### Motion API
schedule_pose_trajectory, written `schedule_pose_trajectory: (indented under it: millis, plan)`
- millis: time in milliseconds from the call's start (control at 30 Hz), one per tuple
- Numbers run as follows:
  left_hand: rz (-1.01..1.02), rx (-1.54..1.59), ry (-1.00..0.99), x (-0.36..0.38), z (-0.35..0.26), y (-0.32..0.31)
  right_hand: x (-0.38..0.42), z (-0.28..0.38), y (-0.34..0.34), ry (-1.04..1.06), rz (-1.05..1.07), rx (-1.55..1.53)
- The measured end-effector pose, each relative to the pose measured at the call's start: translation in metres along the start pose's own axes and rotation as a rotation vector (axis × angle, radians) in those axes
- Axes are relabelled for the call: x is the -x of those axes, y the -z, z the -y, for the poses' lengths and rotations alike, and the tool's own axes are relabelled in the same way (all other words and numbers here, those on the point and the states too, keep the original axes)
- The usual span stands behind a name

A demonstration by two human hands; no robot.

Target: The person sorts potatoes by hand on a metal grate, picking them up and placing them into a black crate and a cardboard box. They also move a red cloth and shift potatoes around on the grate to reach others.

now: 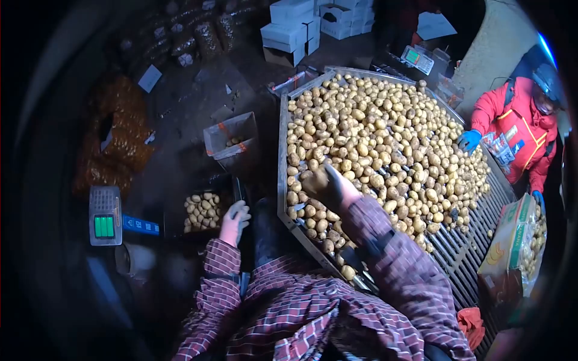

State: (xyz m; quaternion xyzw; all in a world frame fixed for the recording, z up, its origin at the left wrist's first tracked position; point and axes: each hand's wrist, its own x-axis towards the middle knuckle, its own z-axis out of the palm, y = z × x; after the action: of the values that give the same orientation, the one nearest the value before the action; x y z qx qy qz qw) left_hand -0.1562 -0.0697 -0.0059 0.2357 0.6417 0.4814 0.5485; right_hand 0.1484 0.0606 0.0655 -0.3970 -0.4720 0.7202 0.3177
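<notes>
My right hand (323, 182), in a dark, soiled glove, is over the near left part of a large heap of potatoes (373, 132). It is smeared by motion, and its fingertips blend in with the potatoes, so whether it holds one is hidden. The heap lies on a metal-framed slatted table (282, 144). My left hand (236, 215), in a pale grey glove, is beside a dark box holding potatoes (202, 212). Its fingers are loosely bent and somewhat apart, with nothing visible in them.
A scale with a green display (105, 216) stands left of the dark box. Behind it is an open carton (230, 135). A co-worker in a red jacket (522, 123) stands across the table near a potato-filled carton (512, 246). White boxes (288, 33) and net sacks (120, 126) stand farther off.
</notes>
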Motion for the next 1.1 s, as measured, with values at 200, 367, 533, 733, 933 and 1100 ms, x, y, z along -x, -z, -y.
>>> schedule_pose_trajectory:
  millis: [200,367,533,733,933,1100]
  plan:
    - [0.216,-0.021,-0.029,0.013,-0.02,-0.043,-0.044,0.025,-0.032,-0.114,0.095,-0.802]
    - [0.331,-0.106,-0.07,-0.002,-0.008,-0.061,0.122,-0.059,0.105,0.256,-0.258,0.316]
    - [0.538,-0.111,0.015,-0.007,-0.01,-0.128,0.358,-0.091,0.179,0.105,-1.107,-0.654]
    - [0.819,-0.372,-0.029,0.021,0.006,-0.218,0.415,-0.122,0.171,0.041,-1.432,-0.324]
    - [0.989,-0.634,-0.115,0.053,0.025,-0.247,0.291,-0.061,0.173,-0.153,-1.144,0.742]
    - [0.9,-0.73,-0.311,0.067,0.01,-0.261,0.253,-0.06,0.198,-0.405,-1.025,0.951]
